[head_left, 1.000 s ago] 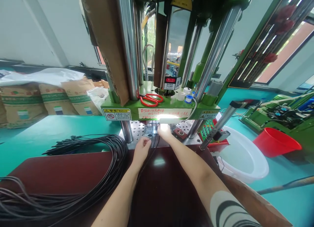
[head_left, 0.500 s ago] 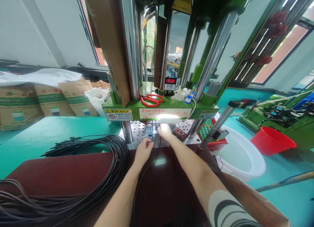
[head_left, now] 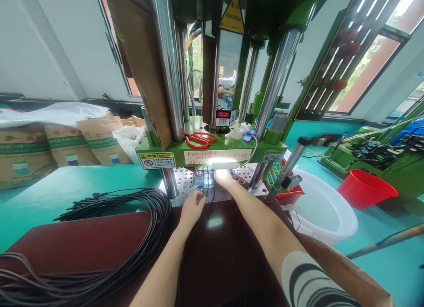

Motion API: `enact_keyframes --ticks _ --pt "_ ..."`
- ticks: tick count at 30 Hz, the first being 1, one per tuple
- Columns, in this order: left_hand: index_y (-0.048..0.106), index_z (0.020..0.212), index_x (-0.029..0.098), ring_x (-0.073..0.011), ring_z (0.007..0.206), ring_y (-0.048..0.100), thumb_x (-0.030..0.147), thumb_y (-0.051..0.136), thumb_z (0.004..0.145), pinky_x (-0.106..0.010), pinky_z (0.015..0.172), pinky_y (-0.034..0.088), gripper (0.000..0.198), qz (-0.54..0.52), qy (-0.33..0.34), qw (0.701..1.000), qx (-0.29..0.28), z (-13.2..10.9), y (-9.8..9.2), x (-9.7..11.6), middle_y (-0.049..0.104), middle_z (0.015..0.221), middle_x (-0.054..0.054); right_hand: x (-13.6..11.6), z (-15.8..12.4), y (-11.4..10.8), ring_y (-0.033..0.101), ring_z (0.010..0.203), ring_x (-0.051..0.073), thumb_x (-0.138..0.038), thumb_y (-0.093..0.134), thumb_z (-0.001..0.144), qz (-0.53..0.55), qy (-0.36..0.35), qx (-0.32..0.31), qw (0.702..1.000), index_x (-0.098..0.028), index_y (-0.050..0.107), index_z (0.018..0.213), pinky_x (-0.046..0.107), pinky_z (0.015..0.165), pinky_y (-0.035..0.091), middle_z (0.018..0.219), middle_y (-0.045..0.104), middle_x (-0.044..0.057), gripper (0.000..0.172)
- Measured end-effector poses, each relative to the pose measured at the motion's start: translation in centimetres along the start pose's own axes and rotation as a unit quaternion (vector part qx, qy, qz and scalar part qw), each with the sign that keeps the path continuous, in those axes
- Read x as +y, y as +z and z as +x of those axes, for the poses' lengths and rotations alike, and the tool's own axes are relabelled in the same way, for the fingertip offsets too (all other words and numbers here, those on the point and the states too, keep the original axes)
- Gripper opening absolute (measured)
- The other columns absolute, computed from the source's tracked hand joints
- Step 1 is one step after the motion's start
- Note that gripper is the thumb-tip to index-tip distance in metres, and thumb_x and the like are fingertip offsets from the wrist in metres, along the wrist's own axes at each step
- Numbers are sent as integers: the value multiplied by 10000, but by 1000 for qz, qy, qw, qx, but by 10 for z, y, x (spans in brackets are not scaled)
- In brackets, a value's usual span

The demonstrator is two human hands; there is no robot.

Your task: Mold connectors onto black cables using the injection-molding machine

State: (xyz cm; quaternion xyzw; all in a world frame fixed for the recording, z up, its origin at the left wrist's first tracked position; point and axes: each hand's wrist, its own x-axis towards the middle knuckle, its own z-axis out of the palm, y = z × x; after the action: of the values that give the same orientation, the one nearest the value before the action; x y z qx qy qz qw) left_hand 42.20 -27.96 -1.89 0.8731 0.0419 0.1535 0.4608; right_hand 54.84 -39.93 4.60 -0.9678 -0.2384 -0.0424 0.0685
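Note:
My left hand (head_left: 193, 207) rests at the front edge of the perforated metal plate (head_left: 184, 180) of a green press machine (head_left: 212, 150), its fingers curled on thin black cables (head_left: 208, 190) that run into the mould. Farther in, under the bright lamp, my right hand (head_left: 224, 178) reaches to the mould; its fingers are washed out by glare. A big bundle of black cables (head_left: 139, 236) lies at the left on the dark brown table (head_left: 82, 236).
Red scissors (head_left: 199, 139) and small tape rolls (head_left: 237, 133) sit on the green machine ledge. A white basin (head_left: 326, 212) and a red bucket (head_left: 366, 190) stand to the right. Paper sacks (head_left: 66, 143) are stacked at the left. Steel columns rise above.
Both hands stay at the mould; the left hand has shifted slightly along the cables. The view has tilted a little upward.

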Motion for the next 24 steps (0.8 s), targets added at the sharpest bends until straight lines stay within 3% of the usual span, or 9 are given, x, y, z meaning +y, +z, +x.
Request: enact_keyframes --ticks 3,5,7,9,12,14,18,24 --pt "555 855 182 -208 796 572 332 463 772 -370 751 445 195 7 8 1000 16 -3 -2 2 599 870 -73 13 -8 -7 537 997 200 -75 370 840 4 -26 9 1000 -103 571 1065 350 879 382 1062 602 124 303" --pt "551 967 178 -236 972 544 344 417 808 -400 852 411 266 26 38 998 37 0 -2 7 585 1035 -108 25 -17 -11 523 1024 207 -86 350 841 9 -58 12 998 -114 557 1106 337 890 367 1096 592 129 337" --pt "518 1098 178 -253 1170 424 358 390 830 -425 970 319 347 71 96 992 43 9 -1 13 503 1230 -127 38 -27 -13 503 1057 213 -196 375 868 15 -102 11 995 -141 521 1165 337 907 352 1150 568 114 336" --pt "494 1166 182 -261 1253 326 379 404 828 -434 1029 229 402 125 157 980 5 27 1 20 443 1314 -123 46 -36 -13 473 1101 216 -334 416 869 20 -142 11 990 -165 480 1217 337 931 332 1208 535 101 392" --pt "529 1146 205 -266 1211 381 403 442 803 -420 1032 213 405 167 196 963 -80 60 4 29 513 1250 -114 50 -43 -10 434 1146 211 -393 415 872 22 -171 24 985 -172 436 1256 345 957 303 1249 506 96 443" --pt "577 1073 221 -270 1132 458 422 463 783 -410 1009 249 370 174 201 958 -104 79 6 31 581 1153 -111 49 -42 -7 454 1124 211 -377 402 883 21 -175 37 984 -166 465 1221 357 953 303 1213 534 102 404" --pt "634 895 217 -286 985 542 452 443 777 -421 923 330 325 180 189 960 -104 98 7 29 644 989 -116 47 -32 -3 531 1016 232 -376 374 890 23 -165 47 985 -141 566 1089 375 903 349 1090 604 128 362" --pt "635 806 228 -219 874 579 403 402 791 -330 851 389 292 162 147 973 -77 109 13 22 663 804 -54 49 -17 -1 552 978 209 -288 343 890 57 -116 47 990 -180 644 971 324 872 380 1050 634 87 330"
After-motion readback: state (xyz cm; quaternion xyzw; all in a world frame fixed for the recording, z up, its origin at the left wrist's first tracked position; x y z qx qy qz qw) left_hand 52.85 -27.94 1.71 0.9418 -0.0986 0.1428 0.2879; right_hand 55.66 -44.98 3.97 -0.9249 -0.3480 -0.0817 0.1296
